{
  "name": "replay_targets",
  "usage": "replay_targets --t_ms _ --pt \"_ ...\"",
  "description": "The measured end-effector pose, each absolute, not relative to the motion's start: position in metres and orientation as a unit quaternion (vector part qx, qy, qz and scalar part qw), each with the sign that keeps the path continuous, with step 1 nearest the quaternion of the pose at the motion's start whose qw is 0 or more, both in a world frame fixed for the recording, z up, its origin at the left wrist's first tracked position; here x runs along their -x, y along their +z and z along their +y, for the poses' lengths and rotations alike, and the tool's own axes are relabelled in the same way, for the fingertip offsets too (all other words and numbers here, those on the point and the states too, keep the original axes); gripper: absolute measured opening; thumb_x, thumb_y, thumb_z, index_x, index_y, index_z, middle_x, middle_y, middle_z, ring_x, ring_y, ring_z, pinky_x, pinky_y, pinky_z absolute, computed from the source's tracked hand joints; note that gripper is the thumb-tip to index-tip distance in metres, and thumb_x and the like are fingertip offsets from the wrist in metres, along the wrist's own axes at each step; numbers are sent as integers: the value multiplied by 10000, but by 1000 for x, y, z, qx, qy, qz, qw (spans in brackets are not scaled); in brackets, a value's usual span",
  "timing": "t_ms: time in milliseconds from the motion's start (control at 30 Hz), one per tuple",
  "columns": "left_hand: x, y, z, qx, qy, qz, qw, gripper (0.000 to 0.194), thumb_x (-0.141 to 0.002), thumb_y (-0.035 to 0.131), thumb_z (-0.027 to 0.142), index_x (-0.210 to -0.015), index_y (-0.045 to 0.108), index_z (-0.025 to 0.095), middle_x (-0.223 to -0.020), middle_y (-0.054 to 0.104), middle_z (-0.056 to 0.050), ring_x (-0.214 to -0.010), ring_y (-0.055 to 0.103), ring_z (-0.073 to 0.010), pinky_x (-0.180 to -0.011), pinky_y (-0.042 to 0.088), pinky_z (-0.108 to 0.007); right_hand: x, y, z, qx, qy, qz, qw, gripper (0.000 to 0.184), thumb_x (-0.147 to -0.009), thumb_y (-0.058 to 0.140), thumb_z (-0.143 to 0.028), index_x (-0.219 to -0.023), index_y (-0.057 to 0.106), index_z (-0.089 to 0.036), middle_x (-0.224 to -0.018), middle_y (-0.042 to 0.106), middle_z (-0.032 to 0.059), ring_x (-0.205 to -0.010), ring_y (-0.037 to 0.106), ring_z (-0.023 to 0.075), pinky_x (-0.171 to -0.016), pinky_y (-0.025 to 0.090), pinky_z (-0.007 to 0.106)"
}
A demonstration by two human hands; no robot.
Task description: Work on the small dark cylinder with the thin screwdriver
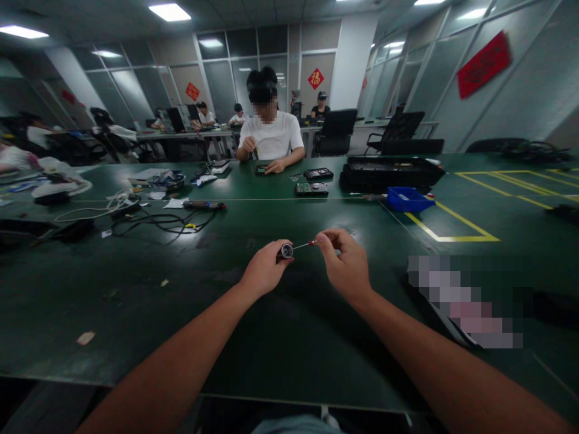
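In the middle of the head view, my left hand (263,269) is closed around a small dark cylindrical part (286,251). Its round, silvery-rimmed end faces me, and the rest is hidden in the fingers. My right hand (349,265) pinches a thin screwdriver (303,246) with a bit of red near the fingers. The slim metal shaft points left, and its tip reaches the rim of the cylindrical part; I cannot tell whether it goes inside. Both hands are held above the green table (190,337).
Across the table a person (271,132) works on a small device. Hard drives (312,189), a black tray (391,175) and a blue bin (409,199) lie toward the back. Cables and a dark handheld tool (203,205) are at left; a blurred flat item (461,307) lies right.
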State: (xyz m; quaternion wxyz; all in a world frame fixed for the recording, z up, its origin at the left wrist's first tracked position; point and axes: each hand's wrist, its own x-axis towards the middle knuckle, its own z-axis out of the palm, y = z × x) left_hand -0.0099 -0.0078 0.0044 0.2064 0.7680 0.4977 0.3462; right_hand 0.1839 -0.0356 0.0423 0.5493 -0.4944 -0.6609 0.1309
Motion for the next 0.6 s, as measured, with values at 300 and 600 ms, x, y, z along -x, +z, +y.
replay_targets --t_ms 300,600 --pt "12 -1 -5 -774 334 499 201 335 -880 659 220 -1212 634 255 -1134 684 -40 -999 640 -213 -889 497 -346 -184 42 -37 532 71 -675 506 408 -853 684 -469 -586 513 -213 -522 526 -38 -475 456 106 -496 314 270" --pt "14 -2 -4 -776 337 496 196 345 -882 652 209 -1223 631 252 -1171 681 -45 -1045 638 -220 -938 492 -364 -186 42 -36 484 83 -720 490 259 -871 679 -419 -740 601 -209 -660 630 5 -585 566 147 -565 415 283"
